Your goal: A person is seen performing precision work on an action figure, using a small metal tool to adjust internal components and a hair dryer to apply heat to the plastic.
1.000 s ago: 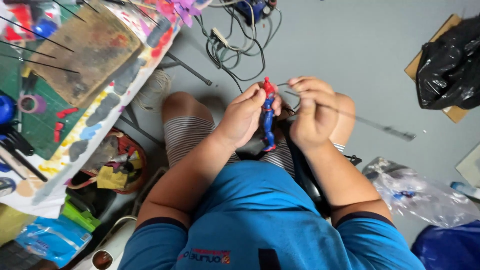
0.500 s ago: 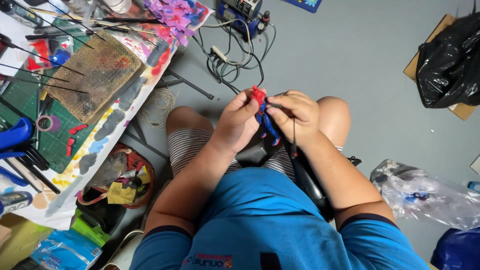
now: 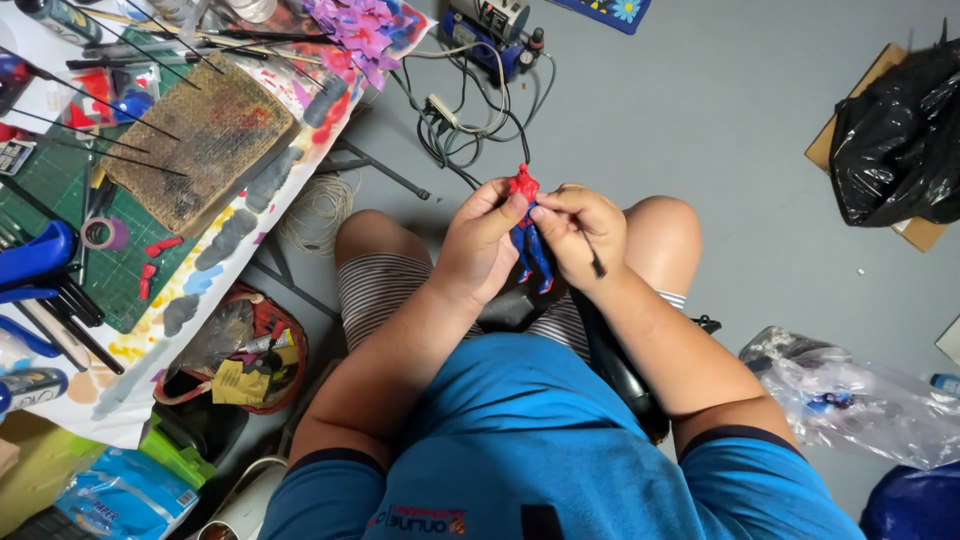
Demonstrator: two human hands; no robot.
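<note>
— Where's the figure [image 3: 527,232] right now?

— Up off everything, held over the person's lap between both knees, well clear of the paint-splashed surface [image 3: 215,255] on the left. It's a small red and blue figure, and it stands nearly upright: red head towards the cables [image 3: 470,120] on the floor, blue legs pointing back towards the person's body.

— Which hand has it?

— The left hand [image 3: 480,245]. Its fingers [image 3: 497,205] are closed round the upper body from the left side, thumb near the head. So the long axis runs along the gap between the two hands.

— And the right hand [image 3: 585,235]?

— Just beside the figure on its right, fingers pinched narrow on a thin dark brush [image 3: 593,258] whose handle slants down past the knuckles. The fingertips meet the figure near its shoulder; whether the tip touches the figure I cannot tell, it's hidden there.

— So which is nearer?

— Both touch or almost touch. The left one carries it; the right comes at it sideways, across the long axis, at chest height.

— Anything close by?

— A black bag [image 3: 895,140] lies well apart to the right, a clear plastic bag [image 3: 850,400] near the right elbow.
</note>
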